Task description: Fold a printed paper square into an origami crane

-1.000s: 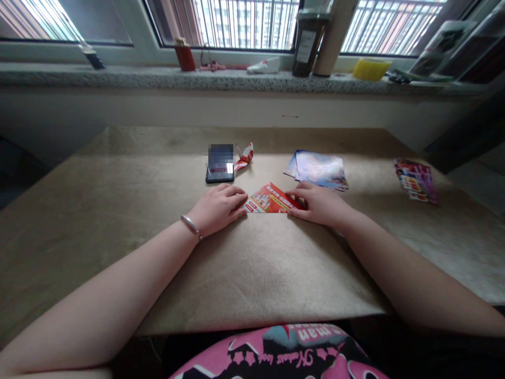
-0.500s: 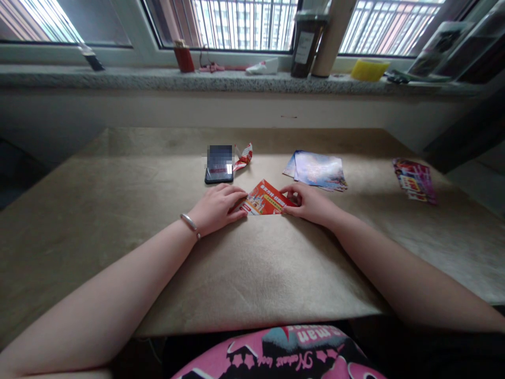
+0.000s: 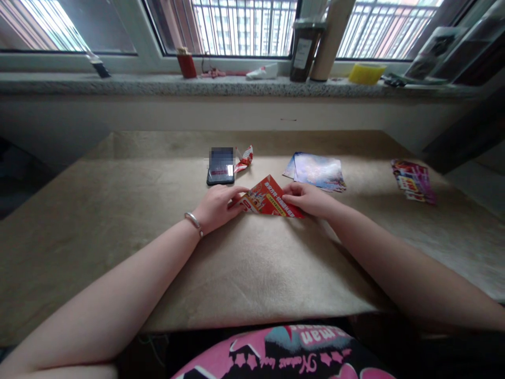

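A red printed paper sheet (image 3: 270, 200), folded into a triangle with its point away from me, is held between my two hands just above the table. My left hand (image 3: 219, 206) pinches its left corner, thumb and fingers closed on the paper. On the right side, my right hand (image 3: 307, 198) grips the slanting edge, with the thumb on top and the other fingers partly hidden behind. Beyond my left hand lies a dark phone (image 3: 221, 167), beside a crumpled red and white folded paper (image 3: 244, 159).
Blue-purple printed sheets (image 3: 319, 169) lie at the back right of the beige table (image 3: 252, 273). Farther right is a stack of colourful leaflets (image 3: 414, 181). The stone windowsill (image 3: 150, 86) carries a red lighter-shaped item (image 3: 186, 64), a dark jar (image 3: 305, 52) and a yellow object (image 3: 366, 74).
The folded red paper has turned and tilted up slightly off the table. Its right corner has swung toward me, and my right thumb now lies over its edge.
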Demonstrator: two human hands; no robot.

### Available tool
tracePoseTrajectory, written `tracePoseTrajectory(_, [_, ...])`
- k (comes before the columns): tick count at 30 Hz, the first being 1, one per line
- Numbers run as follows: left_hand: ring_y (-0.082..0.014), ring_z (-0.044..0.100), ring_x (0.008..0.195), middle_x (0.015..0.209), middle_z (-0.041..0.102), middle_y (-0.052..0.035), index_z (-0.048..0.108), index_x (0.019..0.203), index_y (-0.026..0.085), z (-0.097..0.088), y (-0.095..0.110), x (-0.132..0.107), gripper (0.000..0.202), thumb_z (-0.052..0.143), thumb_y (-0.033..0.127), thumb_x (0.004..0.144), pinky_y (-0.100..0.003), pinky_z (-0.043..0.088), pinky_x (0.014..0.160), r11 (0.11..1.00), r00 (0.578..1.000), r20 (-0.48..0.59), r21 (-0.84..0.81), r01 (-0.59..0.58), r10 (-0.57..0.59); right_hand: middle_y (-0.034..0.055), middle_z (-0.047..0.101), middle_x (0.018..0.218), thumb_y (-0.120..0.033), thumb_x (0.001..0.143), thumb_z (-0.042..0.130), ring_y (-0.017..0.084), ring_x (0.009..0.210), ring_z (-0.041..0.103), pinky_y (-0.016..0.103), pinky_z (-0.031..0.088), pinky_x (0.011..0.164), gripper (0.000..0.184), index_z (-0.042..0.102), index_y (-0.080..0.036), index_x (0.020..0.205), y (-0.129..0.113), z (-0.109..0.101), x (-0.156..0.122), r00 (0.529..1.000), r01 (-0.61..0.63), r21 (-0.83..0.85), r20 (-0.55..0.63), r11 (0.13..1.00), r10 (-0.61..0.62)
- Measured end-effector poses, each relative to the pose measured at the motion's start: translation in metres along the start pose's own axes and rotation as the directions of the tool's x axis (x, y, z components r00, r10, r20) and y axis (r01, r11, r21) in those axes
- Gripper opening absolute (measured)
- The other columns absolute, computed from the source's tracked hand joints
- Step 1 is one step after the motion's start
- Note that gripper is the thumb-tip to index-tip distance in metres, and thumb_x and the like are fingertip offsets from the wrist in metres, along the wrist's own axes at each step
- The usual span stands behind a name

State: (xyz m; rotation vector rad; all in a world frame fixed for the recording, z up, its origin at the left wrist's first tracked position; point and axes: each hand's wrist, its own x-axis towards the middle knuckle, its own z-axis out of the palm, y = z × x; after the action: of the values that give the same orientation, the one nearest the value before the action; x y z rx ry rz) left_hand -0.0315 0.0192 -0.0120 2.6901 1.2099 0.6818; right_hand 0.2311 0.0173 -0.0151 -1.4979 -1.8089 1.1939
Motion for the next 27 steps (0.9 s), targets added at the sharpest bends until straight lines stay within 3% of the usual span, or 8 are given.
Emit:
tracePoseTrajectory(4, [-0.0154, 0.062, 0.080, 0.093, 0.067, -0.0053, 0.057, 0.116, 0.016, -0.001, 0.006, 0.001, 0.036, 0.058, 0.023, 0.081, -0.029, 0.050, 0.073, 0.990, 0.990, -0.060, -0.076, 0.121, -0.126, 0.0053, 0.071, 0.076, -0.027, 0.080, 0.057, 0.016, 0.063, 0.063, 0.028, 0.047, 0.055, 0.011, 0.064, -0.018, 0.079, -0.007, 0.004, -0.002, 0.994, 0.002, -0.015, -0.109, 1.000, -0.004])
tracePoseTrajectory(9, [-0.0158, 0.061, 0.091, 0.113, 0.059, -0.0108, 0.050, 0.121, 0.015, 0.006, 0.017, 0.010, 0.043, 0.059, 0.019, 0.079, -0.031, 0.053, 0.078, 0.923, 0.965, -0.055, -0.308, 0.230, -0.258, 0.0050, 0.068, 0.071, -0.029, 0.079, 0.057, 0.015, 0.061, 0.059, 0.027, 0.043, 0.054, 0.014, 0.064, -0.017, 0.075, -0.017, 0.011, -0.007, 0.972, 0.034, -0.118, -0.229, 0.992, -0.060])
tracePoseTrajectory(13, [-0.0158, 0.062, 0.088, 0.109, 0.060, -0.0096, 0.055, 0.104, 0.015, 0.012, 0.029, 0.016, 0.024, 0.056, 0.017, 0.080, -0.031, 0.055, 0.073, 0.847, 0.934, -0.089, -0.458, 0.271, -0.347, 0.0049, 0.068, 0.077, -0.031, 0.079, 0.056, 0.016, 0.065, 0.059, 0.027, 0.041, 0.056, 0.015, 0.066, -0.019, 0.078, -0.018, 0.016, -0.007, 0.930, 0.101, -0.271, -0.316, 0.957, -0.187])
tracePoseTrajectory(16, [-0.0167, 0.061, 0.092, 0.106, 0.060, -0.0081, 0.052, 0.104, 0.016, 0.014, 0.034, 0.011, 0.023, 0.056, 0.019, 0.081, -0.034, 0.054, 0.079, 0.840, 0.899, -0.196, -0.476, 0.261, -0.391, 0.0046, 0.067, 0.079, -0.031, 0.080, 0.055, 0.016, 0.068, 0.058, 0.028, 0.041, 0.058, 0.016, 0.066, -0.020, 0.078, -0.017, 0.020, -0.009, 0.908, 0.150, -0.290, -0.338, 0.945, -0.248])
tracePoseTrajectory(19, [-0.0181, 0.059, 0.099, 0.107, 0.059, -0.0078, 0.053, 0.106, 0.017, 0.012, 0.033, 0.004, 0.024, 0.055, 0.019, 0.082, -0.038, 0.050, 0.090, 0.910, 0.899, -0.316, -0.377, 0.174, -0.303, 0.0033, 0.065, 0.076, -0.031, 0.080, 0.057, 0.015, 0.068, 0.057, 0.028, 0.040, 0.060, 0.015, 0.065, -0.020, 0.075, -0.017, 0.022, -0.015, 0.895, 0.184, -0.324, -0.335, 0.928, -0.295])
tracePoseTrajectory(21, [-0.0190, 0.056, 0.102, 0.105, 0.060, -0.0065, 0.056, 0.104, 0.018, 0.010, 0.031, 0.001, 0.021, 0.053, 0.017, 0.083, -0.040, 0.047, 0.093, 0.956, 0.927, -0.322, -0.274, 0.103, -0.192, 0.0025, 0.063, 0.073, -0.030, 0.080, 0.057, 0.015, 0.067, 0.055, 0.027, 0.039, 0.060, 0.014, 0.064, -0.020, 0.073, -0.017, 0.022, -0.019, 0.888, 0.213, -0.350, -0.320, 0.912, -0.330])
tracePoseTrajectory(27, [-0.0177, 0.056, 0.101, 0.108, 0.061, -0.0067, 0.061, 0.094, 0.018, 0.003, 0.034, 0.000, 0.013, 0.052, 0.018, 0.085, -0.036, 0.046, 0.092, 0.986, 0.954, -0.298, -0.143, -0.085, 0.039, 0.0013, 0.060, 0.070, -0.027, 0.078, 0.059, 0.012, 0.062, 0.051, 0.025, 0.037, 0.058, 0.013, 0.061, -0.019, 0.069, -0.018, 0.022, -0.026, 0.891, 0.251, -0.363, -0.275, 0.897, -0.361])
